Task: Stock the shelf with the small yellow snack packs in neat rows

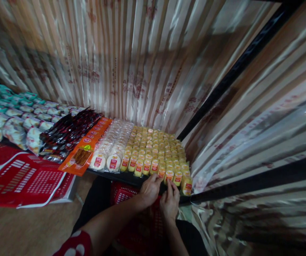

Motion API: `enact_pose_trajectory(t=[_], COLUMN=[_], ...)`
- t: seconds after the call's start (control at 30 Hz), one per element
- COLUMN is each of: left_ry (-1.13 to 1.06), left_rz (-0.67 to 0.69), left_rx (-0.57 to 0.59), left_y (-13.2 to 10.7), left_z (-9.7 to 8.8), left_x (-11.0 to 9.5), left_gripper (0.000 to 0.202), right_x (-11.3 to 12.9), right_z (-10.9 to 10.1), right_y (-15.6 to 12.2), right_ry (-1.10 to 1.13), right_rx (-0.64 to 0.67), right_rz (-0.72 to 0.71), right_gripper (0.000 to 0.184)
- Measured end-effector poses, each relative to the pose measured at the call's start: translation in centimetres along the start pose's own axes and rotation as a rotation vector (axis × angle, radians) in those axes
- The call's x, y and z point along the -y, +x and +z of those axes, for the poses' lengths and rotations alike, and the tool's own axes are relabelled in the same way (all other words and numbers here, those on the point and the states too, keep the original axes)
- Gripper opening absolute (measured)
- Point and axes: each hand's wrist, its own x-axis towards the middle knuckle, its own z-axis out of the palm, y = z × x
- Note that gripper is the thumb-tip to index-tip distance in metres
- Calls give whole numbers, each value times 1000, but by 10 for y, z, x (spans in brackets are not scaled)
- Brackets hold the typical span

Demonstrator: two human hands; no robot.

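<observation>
Rows of small yellow wrapped snack cakes (153, 142) with orange and red labels fill the right end of a dark shelf (121, 177). At the front row, my left hand (151, 190) has its fingers closed at the lower edge of a yellow snack packet (161, 171). Just to the right, my right hand (170, 202) holds its fingertips together against the bottom of the neighbouring snack packet (169, 174). The hands are close together but apart. Parts of the fingers and both packets' lower edges are hard to make out in the dim light.
Left along the shelf are round white packets (113, 160), an orange bag (82, 156), dark packets (70, 131), white packets (33, 124) and teal ones (6, 96). Red baskets (27, 181) stand below. Black posts (238, 71) and a striped curtain (131, 57) border the shelf.
</observation>
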Motion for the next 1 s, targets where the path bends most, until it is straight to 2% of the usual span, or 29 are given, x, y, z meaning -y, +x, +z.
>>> enact_pose_trajectory(t=[0.2,0.3,0.43,0.6,0.7,0.83,1.0], left_ry=[-21,-24,53,256,422,528,557], left_rz=[83,121,110,57,-21,-91,1], left_rx=[-32,-83,-233,-398,-455,-465,-537], left_y=[-7,-17,-32,-46,-52,-58,-60], left_z=[-8,-23,-50,-86,-98,-98,-91], left_x=[3,8,27,69,94,113,121], left_gripper=[40,36,32,36,39,38,40], right_x=[3,13,37,85,116,148,169], right_z=[-3,-8,-6,17,36,62,89], right_y=[0,0,3,21,40,66,92], right_ry=[28,37,84,158,136,119,57], right_rx=[-27,-62,-42,102,213,273,332], right_rz=[-19,-40,-153,-353,-441,-474,-476], right_gripper=[46,40,33,32,36,37,36])
